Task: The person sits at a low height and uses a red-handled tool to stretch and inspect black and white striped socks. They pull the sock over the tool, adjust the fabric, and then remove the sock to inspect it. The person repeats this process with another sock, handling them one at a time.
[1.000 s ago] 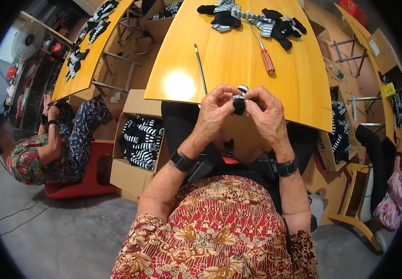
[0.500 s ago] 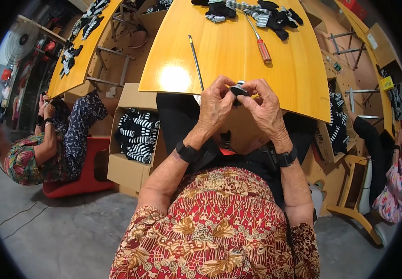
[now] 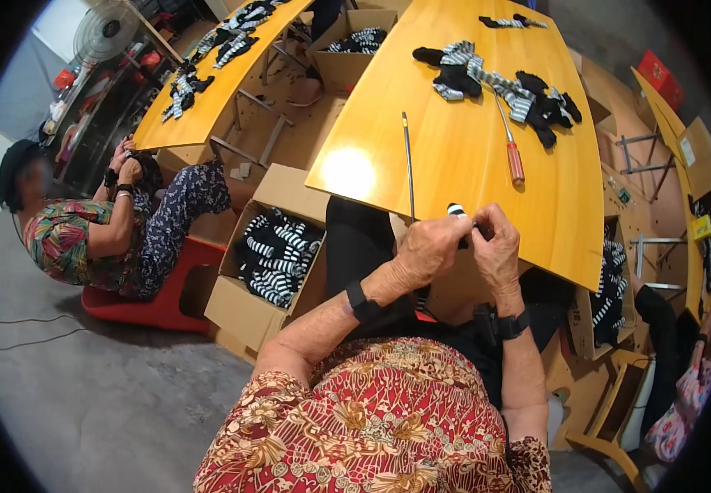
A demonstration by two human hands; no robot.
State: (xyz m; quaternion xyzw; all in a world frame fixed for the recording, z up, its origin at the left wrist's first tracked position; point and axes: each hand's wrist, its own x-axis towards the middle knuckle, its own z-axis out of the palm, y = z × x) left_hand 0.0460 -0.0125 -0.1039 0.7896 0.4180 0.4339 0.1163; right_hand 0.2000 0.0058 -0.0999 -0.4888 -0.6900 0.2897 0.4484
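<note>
Over the near edge of the table, both hands are closed together on a black-and-white striped sock (image 3: 456, 210). A rounded striped end shows above the fingers, and the rest is hidden by them. My left hand (image 3: 432, 248) grips it from the left. My right hand (image 3: 497, 248) pinches it from the right, thumb and fingers together. Beside my left hand lies a thin dark rod (image 3: 409, 164) with a yellow tip, its lower end reaching the table edge. Farther off rests a screwdriver (image 3: 515, 161) with a red handle, its shaft pointing at a pile of striped socks (image 3: 528, 97).
The yellow table (image 3: 372, 123) spreads before me. Open cardboard boxes of striped socks stand left (image 3: 236, 296) and right (image 3: 583, 329) of my legs. At left a person (image 3: 101, 226) sits on a red stool (image 3: 146, 300) by another table; a second person (image 3: 684, 403) is at right.
The view has swung left, so the table and boxes appear farther right and lower. Between my hands, the sock's striped end now points up and left; before, a dark part showed.
</note>
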